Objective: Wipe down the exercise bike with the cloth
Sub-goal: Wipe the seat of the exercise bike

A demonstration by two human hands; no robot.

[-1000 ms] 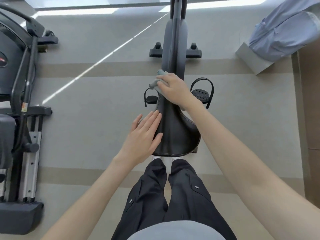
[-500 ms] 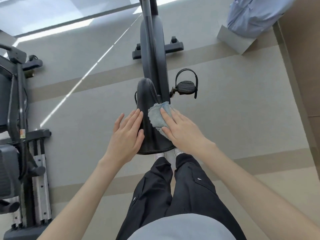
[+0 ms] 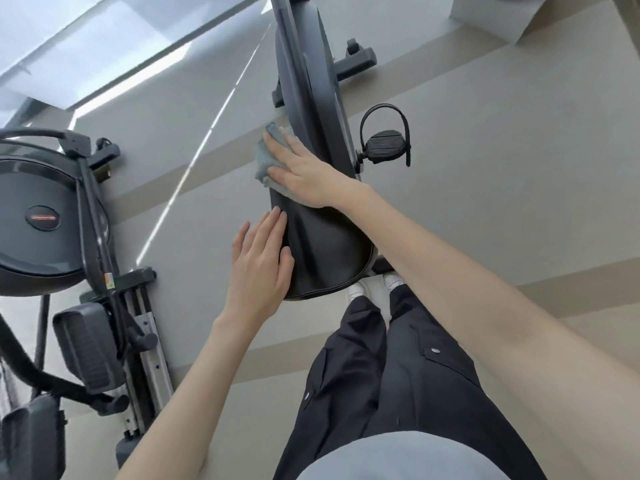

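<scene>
Grey gym floor (image 3: 485,202) below. The right hand (image 3: 308,174) presses the blue-grey cloth (image 3: 265,157) flat-fingered on the saddle (image 3: 329,247) nose, the left hand (image 3: 258,271) steadies it open-palmed — bike frame (image 3: 308,81) and pedal (image 3: 384,140) seemingly left to do.

- the cloth (image 3: 265,157) has been carried forward from the right flank of the saddle (image 3: 325,244) to the left side of its narrow nose;
- the right hand (image 3: 304,174) is now laid across the saddle, fingers flat on the cloth;
- more of the neighbouring machine (image 3: 52,220) is seen at the left.
</scene>
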